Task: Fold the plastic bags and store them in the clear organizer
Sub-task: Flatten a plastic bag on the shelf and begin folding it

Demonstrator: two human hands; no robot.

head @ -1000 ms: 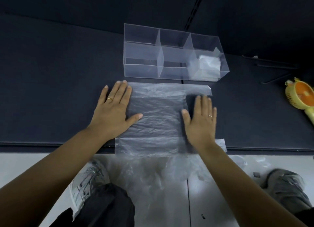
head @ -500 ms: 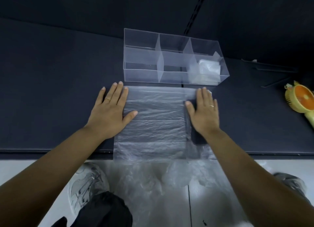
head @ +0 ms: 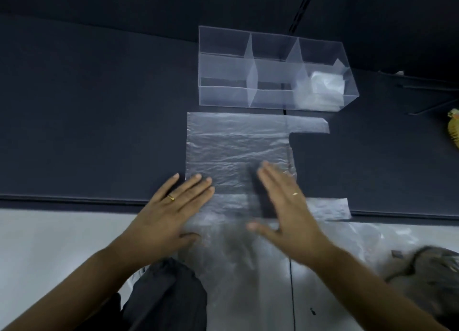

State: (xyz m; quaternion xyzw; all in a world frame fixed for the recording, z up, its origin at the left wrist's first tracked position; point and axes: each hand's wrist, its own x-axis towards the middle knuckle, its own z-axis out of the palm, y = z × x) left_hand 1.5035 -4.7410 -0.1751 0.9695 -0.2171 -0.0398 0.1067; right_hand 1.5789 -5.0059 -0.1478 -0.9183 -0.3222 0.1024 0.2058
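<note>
a thin, clear plastic bag point(head: 236, 152) lay spread flat on the dark table point(head: 99, 107), its two handle strips pointing right and its near edge reaching the table's front. just beyond it stood the clear organizer point(head: 223, 65), with a folded bag point(head: 325, 82) in its right-end section.

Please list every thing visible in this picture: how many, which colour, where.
clear organizer: one, transparent, far on the table.
folded bag: one, whitish, organizer's right end.
plastic bag: one, translucent, flat before the organizer.
table: one, dark, under these.
yellow object: one, right edge, cut off.
loose plastic: count unclear, translucent, below table edge.
left hand: one, ringed, flat on bag's near-left part.
right hand: one, ringed, open, blurred, at bag's near-right part.
</note>
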